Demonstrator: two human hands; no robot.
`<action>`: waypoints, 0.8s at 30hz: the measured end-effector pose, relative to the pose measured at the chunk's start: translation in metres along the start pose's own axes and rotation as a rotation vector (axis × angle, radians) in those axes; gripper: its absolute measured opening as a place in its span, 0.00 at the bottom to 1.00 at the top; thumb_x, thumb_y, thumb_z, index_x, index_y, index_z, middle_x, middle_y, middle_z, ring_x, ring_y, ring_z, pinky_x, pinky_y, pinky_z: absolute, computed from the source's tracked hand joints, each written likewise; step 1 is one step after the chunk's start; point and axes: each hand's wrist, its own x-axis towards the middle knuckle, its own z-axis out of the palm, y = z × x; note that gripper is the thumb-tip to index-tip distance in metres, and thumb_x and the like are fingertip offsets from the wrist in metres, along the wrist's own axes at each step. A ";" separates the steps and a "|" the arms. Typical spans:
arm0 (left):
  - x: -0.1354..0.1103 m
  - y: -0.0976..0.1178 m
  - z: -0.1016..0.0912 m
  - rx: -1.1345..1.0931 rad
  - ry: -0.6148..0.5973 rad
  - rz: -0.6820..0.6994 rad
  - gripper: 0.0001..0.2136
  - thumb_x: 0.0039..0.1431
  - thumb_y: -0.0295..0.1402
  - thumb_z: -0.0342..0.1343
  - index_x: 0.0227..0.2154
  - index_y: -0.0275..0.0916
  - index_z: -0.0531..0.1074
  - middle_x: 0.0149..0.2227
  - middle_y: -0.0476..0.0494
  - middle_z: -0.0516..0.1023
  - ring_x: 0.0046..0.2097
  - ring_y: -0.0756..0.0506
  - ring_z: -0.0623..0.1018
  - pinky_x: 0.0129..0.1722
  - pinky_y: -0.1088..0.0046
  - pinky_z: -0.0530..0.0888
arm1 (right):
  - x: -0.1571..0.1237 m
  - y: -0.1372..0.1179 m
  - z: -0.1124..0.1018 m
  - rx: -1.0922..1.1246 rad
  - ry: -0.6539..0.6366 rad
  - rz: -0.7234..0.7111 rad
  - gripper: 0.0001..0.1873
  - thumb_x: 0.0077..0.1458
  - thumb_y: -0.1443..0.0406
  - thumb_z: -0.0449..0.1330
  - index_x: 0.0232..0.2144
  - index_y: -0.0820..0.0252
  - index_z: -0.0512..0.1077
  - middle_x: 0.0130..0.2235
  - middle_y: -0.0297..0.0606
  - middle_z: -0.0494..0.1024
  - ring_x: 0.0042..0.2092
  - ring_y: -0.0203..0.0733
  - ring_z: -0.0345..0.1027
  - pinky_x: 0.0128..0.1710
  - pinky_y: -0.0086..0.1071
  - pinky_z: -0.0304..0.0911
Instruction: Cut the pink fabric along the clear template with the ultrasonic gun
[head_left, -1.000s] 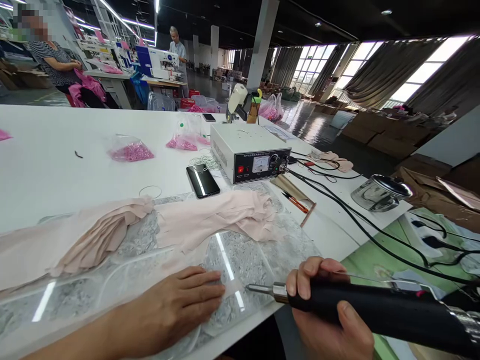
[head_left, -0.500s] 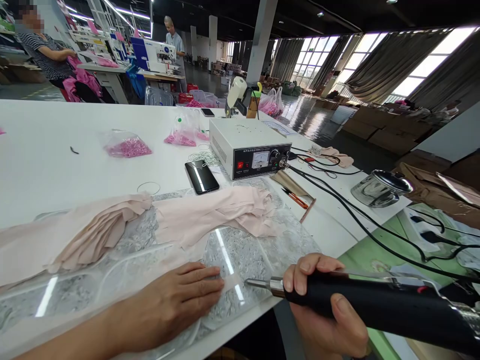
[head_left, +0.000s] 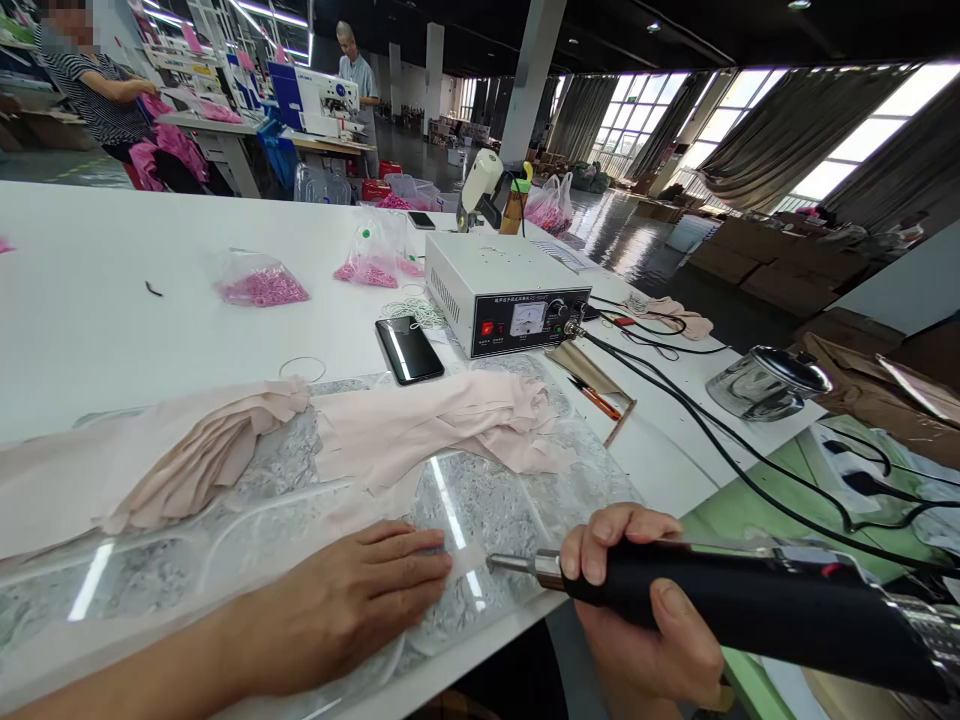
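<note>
My left hand [head_left: 352,600] lies flat, fingers spread, pinning the clear plastic template [head_left: 465,560] over pink fabric [head_left: 420,430]. Just right of those fingertips, my right hand [head_left: 637,610] grips the black cutting wand [head_left: 720,600], its long axis horizontal, tip pointing left.

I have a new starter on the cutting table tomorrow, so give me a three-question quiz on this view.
1. True or false: the left hand lies flat on the clear template.
2. Which hand grips the black handheld cutter?
A. left
B. right
C. neither
3. Fill in: the black smartphone lies on the white table just left of the ____.

Key
1. True; its fingers are spread on the plastic, over a pale pink fabric strip.
2. B; the right hand is wrapped round the handle, with the metal tip pointing at the left fingertips.
3. White control box with the dial meter.
</note>
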 end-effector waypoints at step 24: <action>0.001 0.000 -0.002 0.068 -0.023 0.013 0.13 0.70 0.26 0.46 0.51 0.33 0.72 0.55 0.42 0.75 0.60 0.41 0.71 0.61 0.66 0.68 | 0.002 -0.003 0.011 0.003 -0.081 0.009 0.06 0.53 0.62 0.59 0.33 0.57 0.72 0.29 0.32 0.70 0.23 0.32 0.66 0.23 0.31 0.69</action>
